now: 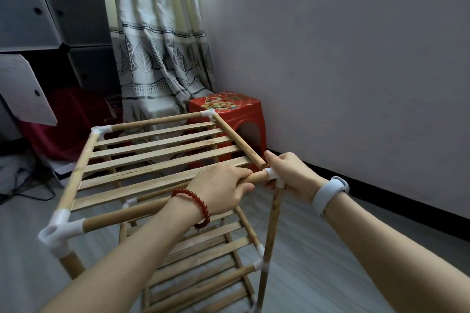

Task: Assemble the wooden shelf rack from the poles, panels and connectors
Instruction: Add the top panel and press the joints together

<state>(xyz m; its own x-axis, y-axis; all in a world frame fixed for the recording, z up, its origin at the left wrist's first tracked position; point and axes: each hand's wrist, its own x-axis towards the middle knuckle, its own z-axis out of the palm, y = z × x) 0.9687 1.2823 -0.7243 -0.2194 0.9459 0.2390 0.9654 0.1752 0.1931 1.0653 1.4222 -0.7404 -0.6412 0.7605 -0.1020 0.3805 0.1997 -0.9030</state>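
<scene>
The wooden shelf rack stands on the floor below me, its top slatted panel [152,157] framed by round poles. My left hand [221,188] grips the near top pole [122,216] close to its right end. A white connector [273,176] caps the near right upright pole [270,236], and my right hand [292,173] holds it. The right side pole [236,142] ends just beside that connector, its tip bare. White connectors join the other top corners, one at the near left [59,229]. A lower slatted shelf [203,249] shows beneath.
A red plastic stool [234,109] stands just beyond the rack's far right corner, against the grey wall [356,71]. A patterned curtain [152,46] hangs behind. Grey storage cubes [38,7] and a dark red bundle [68,122] are at the left. Cables lie on the floor at left.
</scene>
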